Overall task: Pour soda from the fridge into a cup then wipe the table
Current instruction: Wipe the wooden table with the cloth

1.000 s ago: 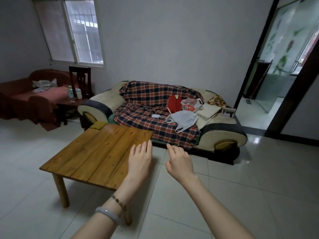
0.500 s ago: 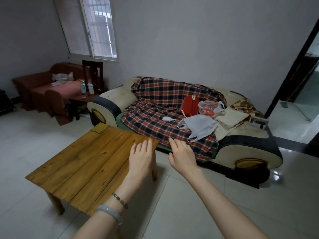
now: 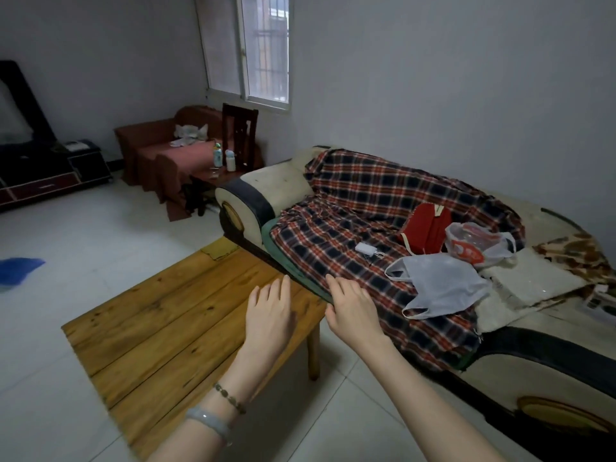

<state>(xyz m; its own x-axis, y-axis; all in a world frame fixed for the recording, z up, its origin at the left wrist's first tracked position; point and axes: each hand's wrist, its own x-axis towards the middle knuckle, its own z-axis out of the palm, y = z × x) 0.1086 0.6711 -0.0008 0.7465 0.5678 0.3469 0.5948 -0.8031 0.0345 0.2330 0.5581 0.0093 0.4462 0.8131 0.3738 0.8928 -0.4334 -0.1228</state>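
One table (image 3: 160, 328) corner hides behind the right hand (image 3: 353, 311) — left hand (image 3: 270, 316) alongside.

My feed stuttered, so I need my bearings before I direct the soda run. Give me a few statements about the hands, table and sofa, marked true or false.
1. The left hand and the right hand both hold nothing. True.
2. A cup stands on the wooden table. False: no cup shows on it.
3. A red bag lies on the plaid-covered sofa. True.
4. The two bottles stand on the floor. False: they stand on a dark side table beside the sofa arm.
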